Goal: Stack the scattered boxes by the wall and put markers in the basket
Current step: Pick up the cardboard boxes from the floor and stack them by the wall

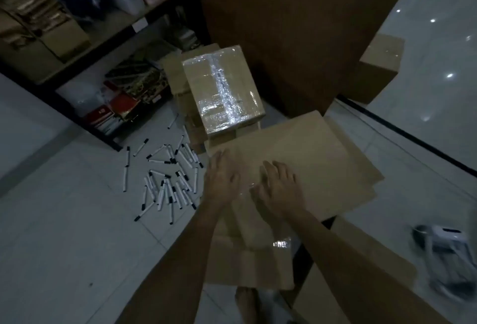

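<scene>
A large brown cardboard box [309, 153] lies in front of me with its broad top facing up. My left hand [222, 179] rests flat on its near left part, fingers straight. My right hand [280, 189] lies on the top beside it, fingers spread and lightly bent. Behind stands a taped box [222, 91] with shiny tape, on top of flattened cardboard [175, 70]. Several white markers with black caps [167, 181] lie scattered on the tiled floor to the left. No basket is in view.
A dark shelf rack [85, 47] with boxes and books fills the upper left. A brown wall or door panel [296, 26] rises behind the boxes, another box [379, 68] beside it. More cardboard [247, 267] lies under my arms. A white object with cords [444, 254] sits at right.
</scene>
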